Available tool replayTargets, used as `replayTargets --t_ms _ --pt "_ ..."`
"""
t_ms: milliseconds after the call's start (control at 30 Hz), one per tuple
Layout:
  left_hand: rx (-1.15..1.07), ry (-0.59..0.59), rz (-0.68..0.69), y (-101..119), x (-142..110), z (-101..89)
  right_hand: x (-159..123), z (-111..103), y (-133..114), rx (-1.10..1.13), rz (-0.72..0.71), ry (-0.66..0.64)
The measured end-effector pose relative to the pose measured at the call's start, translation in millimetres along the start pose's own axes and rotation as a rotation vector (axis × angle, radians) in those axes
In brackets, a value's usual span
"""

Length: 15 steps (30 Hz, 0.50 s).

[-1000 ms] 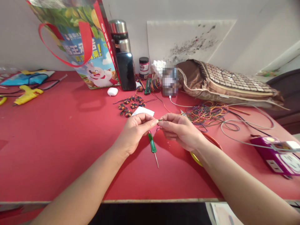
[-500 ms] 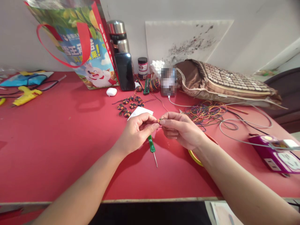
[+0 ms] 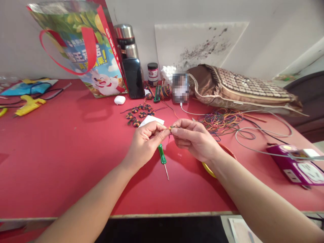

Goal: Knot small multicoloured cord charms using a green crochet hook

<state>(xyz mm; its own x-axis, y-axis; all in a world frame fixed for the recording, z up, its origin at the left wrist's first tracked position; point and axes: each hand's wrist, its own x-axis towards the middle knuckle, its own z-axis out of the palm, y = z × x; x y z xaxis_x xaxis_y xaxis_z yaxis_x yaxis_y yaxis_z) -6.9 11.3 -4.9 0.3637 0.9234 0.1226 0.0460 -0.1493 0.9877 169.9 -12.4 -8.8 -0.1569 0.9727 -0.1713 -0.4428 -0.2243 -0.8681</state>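
Between my two hands is a small piece of knotted multicolour cord, mostly covered by fingers. My left hand pinches its left side with thumb and forefinger. On the other side, my right hand grips it the same way, fingers curled. Below the hands lies a green-handled screwdriver-like tool with a thin metal shaft. A white sheet of paper shows just behind my left hand. Beyond it rests a chain of round knotted cord pieces. Loose multicolour cord is heaped past my right hand.
Under my right forearm sits a yellow and orange ring. A purple power strip is at right. At the back stand a shopping bag, a black phone and a sequined bag. A yellow glue gun lies left.
Both hands keep their pinch on the cord piece, with only slight finger movement. The whole view has shifted a little.
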Motion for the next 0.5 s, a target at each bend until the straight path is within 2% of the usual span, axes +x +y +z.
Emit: replayTargets --t_ms 200,300,367,433,467,500 --pt "-0.135 -0.128 -0.126 -13 6 -5.1 3 -5 -1 0.029 0.071 0.016" --pt "-0.079 -0.093 -0.164 -10 10 -6.7 4 -7 -1 0.021 0.089 0.029" --pt "-0.067 0.025 -0.139 -3 10 -8.9 5 -9 -1 0.025 0.066 0.064" --pt "-0.179 0.096 -0.066 2 5 -11.4 6 -10 -1 0.038 0.035 0.114" --pt "-0.269 0.095 -0.024 1 1 -12.0 6 -11 -1 0.044 0.026 0.138" --pt "-0.374 -0.006 -0.022 -4 -6 -11.5 7 -11 -1 0.047 0.03 0.155"
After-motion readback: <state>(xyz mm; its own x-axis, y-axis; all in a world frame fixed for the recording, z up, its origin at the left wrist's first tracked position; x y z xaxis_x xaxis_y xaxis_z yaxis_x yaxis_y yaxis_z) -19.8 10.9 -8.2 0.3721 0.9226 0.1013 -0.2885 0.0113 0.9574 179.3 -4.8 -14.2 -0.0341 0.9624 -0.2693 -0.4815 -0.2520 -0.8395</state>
